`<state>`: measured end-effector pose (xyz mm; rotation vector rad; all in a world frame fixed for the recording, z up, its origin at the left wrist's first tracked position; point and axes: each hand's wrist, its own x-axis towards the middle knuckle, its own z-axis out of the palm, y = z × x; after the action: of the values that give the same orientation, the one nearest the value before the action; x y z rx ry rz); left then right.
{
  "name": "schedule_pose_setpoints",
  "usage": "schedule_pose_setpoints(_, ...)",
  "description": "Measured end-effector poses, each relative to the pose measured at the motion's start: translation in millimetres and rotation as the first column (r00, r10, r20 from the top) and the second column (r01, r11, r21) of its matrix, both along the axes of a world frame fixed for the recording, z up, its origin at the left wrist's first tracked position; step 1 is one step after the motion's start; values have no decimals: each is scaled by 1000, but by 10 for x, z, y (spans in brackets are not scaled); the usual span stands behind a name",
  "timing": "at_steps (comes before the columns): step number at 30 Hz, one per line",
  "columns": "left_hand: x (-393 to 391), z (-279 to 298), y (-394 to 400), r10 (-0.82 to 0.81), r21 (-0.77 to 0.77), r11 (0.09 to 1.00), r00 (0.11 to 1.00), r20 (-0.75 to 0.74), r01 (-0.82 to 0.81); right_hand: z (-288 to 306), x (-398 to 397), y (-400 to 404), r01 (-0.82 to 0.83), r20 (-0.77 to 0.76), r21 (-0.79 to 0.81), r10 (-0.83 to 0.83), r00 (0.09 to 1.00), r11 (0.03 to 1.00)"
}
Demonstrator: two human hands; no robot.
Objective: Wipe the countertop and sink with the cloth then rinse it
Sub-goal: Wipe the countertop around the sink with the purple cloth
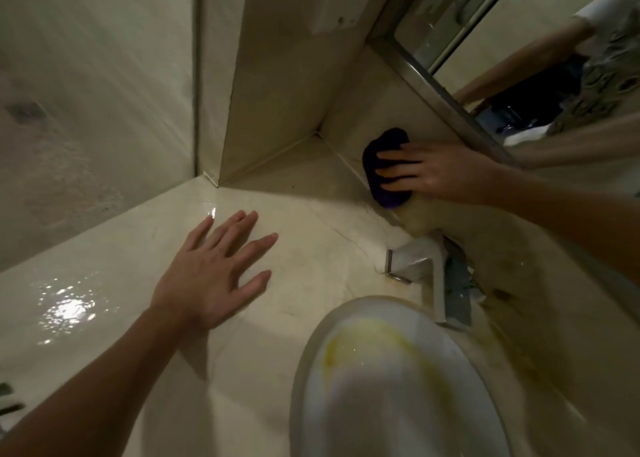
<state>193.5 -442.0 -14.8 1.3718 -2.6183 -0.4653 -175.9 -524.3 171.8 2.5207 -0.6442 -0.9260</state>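
We wipe the table (311, 248): right grip (433, 172), spread, presses the cloth (389, 141); left grip (207, 276) rests spread. Next, probably, the sink (313, 339).

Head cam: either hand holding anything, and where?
Nothing gripped. Right hand presses flat fingers on the cloth, across its middle; left hand lies open on the countertop.

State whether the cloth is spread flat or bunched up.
Bunched: the dark cloth forms a compact pad under the right hand, fingers straight.
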Motion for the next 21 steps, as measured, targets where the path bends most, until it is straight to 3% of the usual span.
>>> schedule_pose_setpoints(3, -3, 14, 1, -12, 16, 1000, 1000, 15, 12, 106, -396, 512, 44, -56, -15, -45, 997, 999)
schedule_pose_setpoints(7, -7, 28, 26, -11, 9, 1000, 1000, 28, 11, 214, -1055, 1436, 114, -24, -167, -120, 993, 979)
schedule_pose_setpoints(14, -17, -12, -1, -29, 53, 998, 998, 59, 26, -60, -1707, 2938, 342, 21, -346, -358, 934, 874)
schedule_pose_setpoints(17, -44, -34, -36, -17, 70, 997, 999, 51, 14, -374, -1644, 2902, 448, 135, -410, -433, 891, 794)
schedule_pose_setpoints(21, -58, 23, 5, 28, 70, 997, 998, 53, -32, -953, -1357, 2422, 508, 236, -303, -453, 860, 806)
